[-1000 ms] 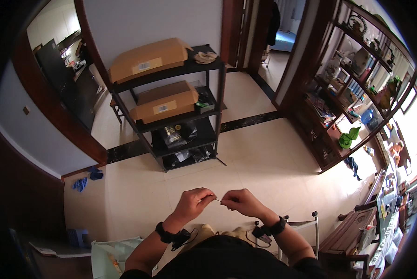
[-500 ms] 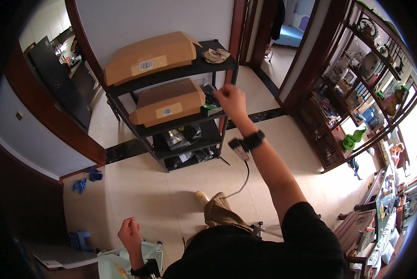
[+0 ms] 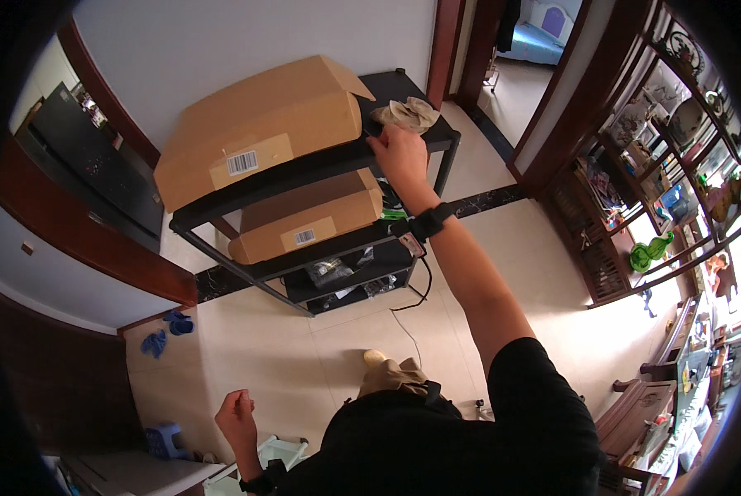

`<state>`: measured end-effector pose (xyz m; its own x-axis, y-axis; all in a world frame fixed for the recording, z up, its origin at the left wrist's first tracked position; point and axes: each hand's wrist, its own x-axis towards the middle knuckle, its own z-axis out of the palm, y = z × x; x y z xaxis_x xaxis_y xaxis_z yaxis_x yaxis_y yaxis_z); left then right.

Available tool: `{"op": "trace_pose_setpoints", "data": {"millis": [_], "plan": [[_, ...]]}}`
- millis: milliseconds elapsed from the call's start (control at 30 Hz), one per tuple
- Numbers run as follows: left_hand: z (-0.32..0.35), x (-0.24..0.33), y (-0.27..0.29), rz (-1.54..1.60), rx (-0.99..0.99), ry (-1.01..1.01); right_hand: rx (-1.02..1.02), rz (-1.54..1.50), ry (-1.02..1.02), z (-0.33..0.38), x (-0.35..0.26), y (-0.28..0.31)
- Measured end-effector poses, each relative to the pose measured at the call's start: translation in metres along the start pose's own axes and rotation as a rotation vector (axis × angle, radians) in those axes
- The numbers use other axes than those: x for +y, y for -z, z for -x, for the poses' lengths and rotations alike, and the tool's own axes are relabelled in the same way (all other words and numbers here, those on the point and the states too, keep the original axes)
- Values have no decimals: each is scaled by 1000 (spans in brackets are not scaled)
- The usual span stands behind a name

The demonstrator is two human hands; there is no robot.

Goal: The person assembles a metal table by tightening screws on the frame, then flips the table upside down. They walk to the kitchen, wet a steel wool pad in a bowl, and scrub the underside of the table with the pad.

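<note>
My right hand (image 3: 401, 157) is raised over the front edge of the black shelf unit's top shelf (image 3: 384, 85), fingers curled in. Right behind it lies a crumpled beige cloth (image 3: 409, 113); I cannot tell whether the hand touches it. What the curled fingers hold, if anything, is hidden. Left of the hand, a large open cardboard box (image 3: 263, 116) with a white label rests on the top shelf. Low at the left, away from the shelves, my left hand (image 3: 236, 416) hangs closed, with nothing visible in it.
A smaller cardboard box (image 3: 313, 217) sits one shelf below, with clear bags (image 3: 331, 269) lower down. A wooden display cabinet (image 3: 598, 240) stands at the right. Blue slippers (image 3: 165, 333) and a blue stool (image 3: 164, 441) are at the left. A cable (image 3: 424, 285) hangs from my right wrist.
My right hand has moved from the middle shelf's right side up to the top shelf, beside the cloth. The shelf unit appears nearer. My left hand stays low and closed.
</note>
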<state>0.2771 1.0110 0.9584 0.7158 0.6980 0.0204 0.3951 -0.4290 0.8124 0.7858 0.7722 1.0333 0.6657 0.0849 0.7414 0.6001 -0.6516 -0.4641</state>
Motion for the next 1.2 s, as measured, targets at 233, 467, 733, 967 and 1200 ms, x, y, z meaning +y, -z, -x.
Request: {"op": "trace_pose_setpoints", "data": {"millis": [233, 467, 733, 967, 1200], "plan": [[-23, -50, 20, 63, 223, 172, 39, -292, -134, 35, -4, -1], [-66, -75, 44, 208, 444, 529, -443, -448, 126, 117, -108, 5], [-147, -170, 48, 545, 429, 520, -1265, -760, 33, 155, -270, -118], [-215, -264, 168, 495, 411, 587, -1270, -835, -286, 162, -393, -237], [-290, -298, 284, 596, 401, 548, -1012, -980, -671, 151, -454, -337]]}}
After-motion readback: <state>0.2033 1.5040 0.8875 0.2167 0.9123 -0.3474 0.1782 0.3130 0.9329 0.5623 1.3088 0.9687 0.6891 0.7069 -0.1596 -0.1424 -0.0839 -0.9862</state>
